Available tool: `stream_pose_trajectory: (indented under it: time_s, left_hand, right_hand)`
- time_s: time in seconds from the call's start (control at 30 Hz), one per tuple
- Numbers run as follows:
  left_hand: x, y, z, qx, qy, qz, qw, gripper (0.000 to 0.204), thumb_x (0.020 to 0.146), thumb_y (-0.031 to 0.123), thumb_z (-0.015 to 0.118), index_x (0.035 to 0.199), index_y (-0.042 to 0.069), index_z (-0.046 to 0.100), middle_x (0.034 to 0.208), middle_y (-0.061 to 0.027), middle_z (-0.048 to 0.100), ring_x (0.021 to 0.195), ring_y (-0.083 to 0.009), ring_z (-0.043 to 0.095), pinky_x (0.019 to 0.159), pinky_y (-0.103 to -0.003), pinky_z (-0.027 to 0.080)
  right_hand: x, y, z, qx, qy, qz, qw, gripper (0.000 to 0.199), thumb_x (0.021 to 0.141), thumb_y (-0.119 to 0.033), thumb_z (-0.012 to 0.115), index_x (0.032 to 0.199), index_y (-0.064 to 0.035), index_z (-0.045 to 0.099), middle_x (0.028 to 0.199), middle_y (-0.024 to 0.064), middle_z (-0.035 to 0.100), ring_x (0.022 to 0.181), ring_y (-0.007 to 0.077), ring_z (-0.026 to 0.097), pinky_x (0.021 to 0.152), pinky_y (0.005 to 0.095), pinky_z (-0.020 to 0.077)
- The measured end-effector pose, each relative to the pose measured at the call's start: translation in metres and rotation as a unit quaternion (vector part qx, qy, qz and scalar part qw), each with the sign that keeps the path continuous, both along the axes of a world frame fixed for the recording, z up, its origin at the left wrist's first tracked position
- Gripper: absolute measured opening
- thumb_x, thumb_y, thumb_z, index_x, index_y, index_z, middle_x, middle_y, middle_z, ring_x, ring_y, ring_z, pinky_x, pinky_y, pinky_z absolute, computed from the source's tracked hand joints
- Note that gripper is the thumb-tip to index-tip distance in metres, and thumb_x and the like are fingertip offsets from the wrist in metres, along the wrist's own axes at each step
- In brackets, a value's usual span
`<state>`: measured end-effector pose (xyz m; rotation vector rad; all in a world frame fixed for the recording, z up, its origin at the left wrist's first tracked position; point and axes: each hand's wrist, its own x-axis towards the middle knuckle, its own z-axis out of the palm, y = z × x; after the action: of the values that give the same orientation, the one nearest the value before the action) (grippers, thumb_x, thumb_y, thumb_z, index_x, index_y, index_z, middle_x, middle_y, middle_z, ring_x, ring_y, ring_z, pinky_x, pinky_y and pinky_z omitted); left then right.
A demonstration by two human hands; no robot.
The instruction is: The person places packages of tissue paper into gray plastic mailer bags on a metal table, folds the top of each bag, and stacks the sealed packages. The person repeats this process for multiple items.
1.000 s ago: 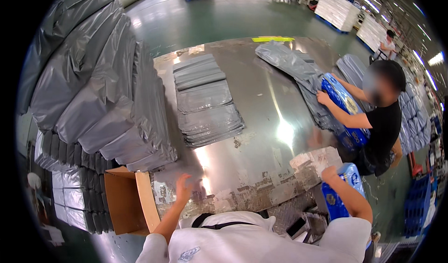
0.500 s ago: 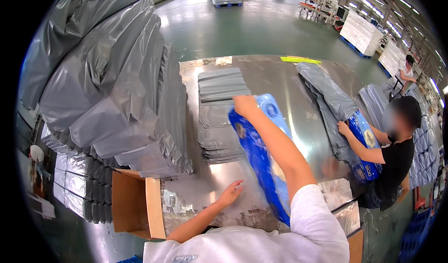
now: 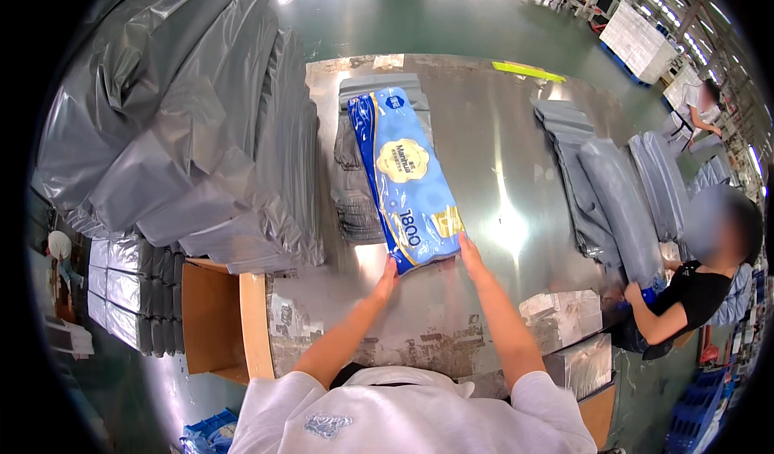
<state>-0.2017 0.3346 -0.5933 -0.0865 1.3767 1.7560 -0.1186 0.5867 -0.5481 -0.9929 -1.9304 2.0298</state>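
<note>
The blue package (image 3: 399,176) slants across the stack of grey bags (image 3: 357,212), left of centre on the metal counter (image 3: 484,164), and you have it! Your left grip (image 3: 390,275) clasps its near-left corner, your right grip (image 3: 469,252) the near-right. Left, a tall grey pile (image 3: 181,131) towers; right, a co-worker (image 3: 685,297) handles a long grey bag (image 3: 619,204).

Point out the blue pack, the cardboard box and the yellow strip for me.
Blue pack (image 3: 411,186): head view, on the light-blue upper face, near its middle.
Cardboard box (image 3: 213,323): head view, on its brown wall.
Yellow strip (image 3: 528,72): head view, midway along its length.
</note>
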Motion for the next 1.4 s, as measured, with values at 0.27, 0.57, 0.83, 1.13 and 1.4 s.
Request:
stream_pose_trajectory:
  time_s: [0.27,0.57,0.83,1.13,1.4]
  left_hand:
    - [0.053,-0.127,0.070,-0.057,-0.003,-0.113,0.992,0.070,0.087,0.056,0.038,0.141,0.021,0.010,0.131,-0.0096,0.040,0.108,-0.0232,0.050,0.082,-0.036,0.045]
    - [0.008,-0.220,0.029,-0.323,0.317,-0.330,0.829,0.034,0.091,0.029,0.044,0.118,0.009,0.048,0.108,-0.0138,0.058,0.102,-0.0242,0.056,0.081,-0.035,0.046]
    - [-0.242,0.006,0.055,-0.250,0.463,0.101,0.844,0.040,0.085,-0.001,0.038,0.125,0.003,0.045,0.112,-0.0167,0.058,0.102,-0.0255,0.057,0.085,-0.033,0.043]
    - [-0.380,0.102,0.018,-0.356,0.706,0.068,0.608,0.007,0.076,0.009,0.054,0.082,0.009,0.053,0.087,-0.0070,0.056,0.087,-0.0260,0.053,0.076,-0.035,0.042]
    - [-0.413,0.116,0.032,-0.321,0.724,-0.039,0.609,0.016,0.075,0.012,0.053,0.091,0.010,0.051,0.092,-0.0065,0.052,0.092,-0.0264,0.049,0.077,-0.039,0.039]
  right_hand:
    - [0.088,-0.093,0.037,0.086,-0.157,0.139,0.974,0.070,0.087,-0.062,0.032,0.091,0.0018,0.061,0.081,0.0140,0.062,0.078,0.0228,0.057,0.070,0.0360,0.0430]
    - [0.115,-0.057,0.010,0.146,-0.180,0.238,0.943,0.057,0.090,-0.053,0.034,0.091,-0.0047,0.065,0.089,0.0175,0.063,0.082,0.0277,0.060,0.077,0.0372,0.0432]
    - [-0.189,0.074,0.064,0.514,0.088,0.071,0.850,0.023,0.085,-0.024,0.051,0.082,-0.0043,0.062,0.081,0.0152,0.060,0.079,0.0321,0.056,0.070,0.0403,0.0446]
    - [-0.347,0.147,-0.025,0.680,0.009,0.262,0.685,0.020,0.071,-0.014,0.060,0.090,-0.0090,0.060,0.087,0.0090,0.058,0.087,0.0276,0.055,0.076,0.0370,0.0467]
    - [-0.342,0.134,0.003,0.335,0.079,0.062,0.937,0.012,0.079,-0.011,0.057,0.084,-0.0008,0.058,0.078,0.0142,0.061,0.072,0.0282,0.060,0.065,0.0356,0.0468]
